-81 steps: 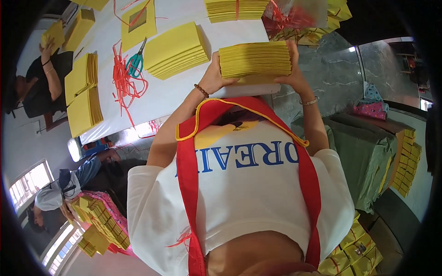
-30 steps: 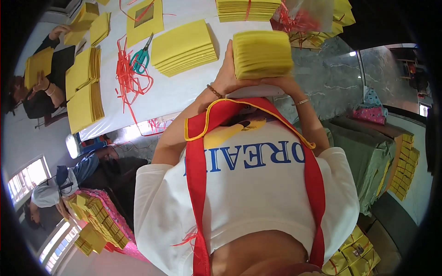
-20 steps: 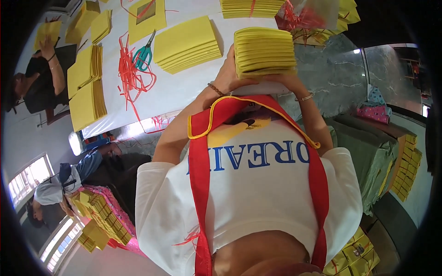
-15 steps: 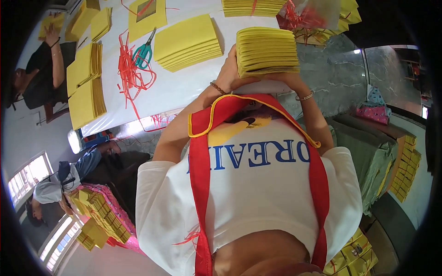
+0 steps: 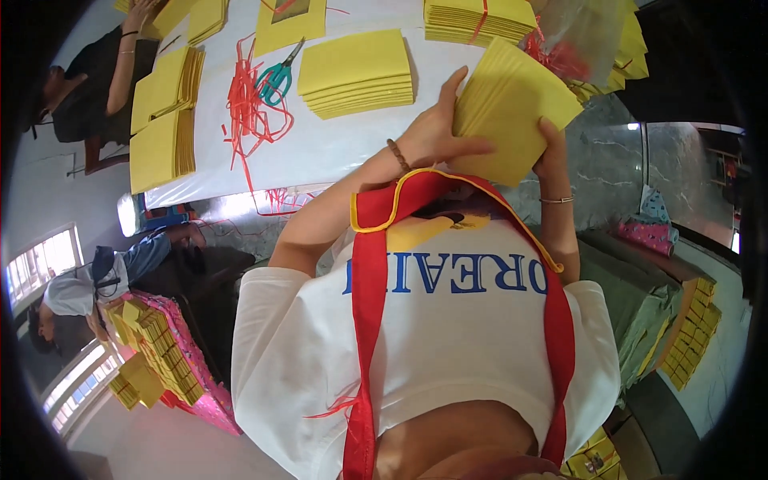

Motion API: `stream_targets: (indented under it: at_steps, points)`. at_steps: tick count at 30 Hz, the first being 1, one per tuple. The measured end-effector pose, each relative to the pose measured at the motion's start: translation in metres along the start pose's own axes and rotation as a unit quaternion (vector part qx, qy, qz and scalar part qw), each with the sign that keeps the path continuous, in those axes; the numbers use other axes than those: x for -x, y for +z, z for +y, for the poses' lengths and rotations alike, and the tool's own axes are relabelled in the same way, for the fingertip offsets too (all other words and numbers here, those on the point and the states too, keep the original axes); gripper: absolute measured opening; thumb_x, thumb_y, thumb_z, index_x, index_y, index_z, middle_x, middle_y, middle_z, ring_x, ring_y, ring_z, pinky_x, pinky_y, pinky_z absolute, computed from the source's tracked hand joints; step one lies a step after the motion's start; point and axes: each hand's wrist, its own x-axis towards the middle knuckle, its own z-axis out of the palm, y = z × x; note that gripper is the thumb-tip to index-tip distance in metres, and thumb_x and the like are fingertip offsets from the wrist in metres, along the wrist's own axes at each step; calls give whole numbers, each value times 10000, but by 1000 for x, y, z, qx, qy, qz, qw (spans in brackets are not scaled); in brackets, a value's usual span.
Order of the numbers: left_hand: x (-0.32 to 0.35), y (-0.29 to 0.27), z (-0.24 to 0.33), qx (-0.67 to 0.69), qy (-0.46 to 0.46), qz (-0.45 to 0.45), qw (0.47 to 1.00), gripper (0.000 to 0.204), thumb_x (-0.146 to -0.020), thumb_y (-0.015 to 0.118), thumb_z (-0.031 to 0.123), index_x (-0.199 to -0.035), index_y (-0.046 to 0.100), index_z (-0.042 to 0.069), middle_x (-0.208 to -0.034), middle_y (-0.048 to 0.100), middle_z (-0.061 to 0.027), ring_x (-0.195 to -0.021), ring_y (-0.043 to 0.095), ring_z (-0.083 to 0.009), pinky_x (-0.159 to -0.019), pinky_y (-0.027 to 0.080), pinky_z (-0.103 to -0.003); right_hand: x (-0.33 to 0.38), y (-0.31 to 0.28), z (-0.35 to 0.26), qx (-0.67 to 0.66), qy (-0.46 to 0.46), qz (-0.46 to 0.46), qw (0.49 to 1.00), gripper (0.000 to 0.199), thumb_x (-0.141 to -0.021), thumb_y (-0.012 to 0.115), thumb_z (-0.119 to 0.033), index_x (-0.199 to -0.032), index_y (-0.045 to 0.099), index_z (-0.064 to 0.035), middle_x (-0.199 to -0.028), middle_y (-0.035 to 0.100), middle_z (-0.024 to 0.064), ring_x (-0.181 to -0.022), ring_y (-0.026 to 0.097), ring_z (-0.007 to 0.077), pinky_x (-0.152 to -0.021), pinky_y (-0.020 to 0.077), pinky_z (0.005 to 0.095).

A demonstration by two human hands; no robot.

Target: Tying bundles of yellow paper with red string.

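Note:
Between my hands is a thick stack of yellow envelopes (image 5: 516, 112), tilted so that one broad face shows, above the near right edge of the white table. My left hand (image 5: 440, 128) grips its left side, the thumb lying across the face and a finger up along the edge. My right hand (image 5: 551, 152) holds the right side with its thumb on the edge; the other fingers are hidden behind the stack. On the table left of my left hand lies another pile of yellow envelopes (image 5: 356, 68). Beside it are teal-handled scissors (image 5: 276, 82) and a tangle of red plastic strips (image 5: 248, 104).
The white table (image 5: 216, 152) bears more envelope piles (image 5: 164, 144) at its left and a red-tied bundle (image 5: 478, 20) at the back. A clear bag (image 5: 580, 40) stands back right. Co-workers (image 5: 100, 80) are at the left. Covered stacks (image 5: 620, 288) stand on my right.
The stack has turned from showing its layered edges to showing its broad face, tilted. My left hand has shifted, its thumb now on the face. The table appears shifted right in view.

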Motion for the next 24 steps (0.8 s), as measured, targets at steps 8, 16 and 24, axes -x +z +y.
stream_targets:
  at_steps: [8,16,24]
  points:
    - [8,-13,-11,386,175,45,905,946,-744,631,159,-1378,-66,80,-1343,291,-116,-1225,305,-215,-1007,239,-346,-33,60,6,-227,-14,79,971,494,-888,403,-358,-1262,345,-40,-1193,477,115,-1076,490,231,-904,412,361]
    - [10,-30,22,372,139,273,876,679,-751,616,83,-1288,207,7,-1212,423,-138,-1111,439,-208,-912,377,-320,-47,125,14,-239,-9,46,970,439,-871,465,-346,-1211,405,-76,-1150,501,58,-1028,503,182,-857,424,345]
    - [15,-129,40,413,-18,210,886,340,-806,574,261,-1023,541,0,-951,607,-89,-804,603,-167,-716,489,-277,-81,123,-19,-17,107,-92,990,432,-788,613,-309,-1129,463,-92,-1025,541,14,-907,522,119,-753,427,286]
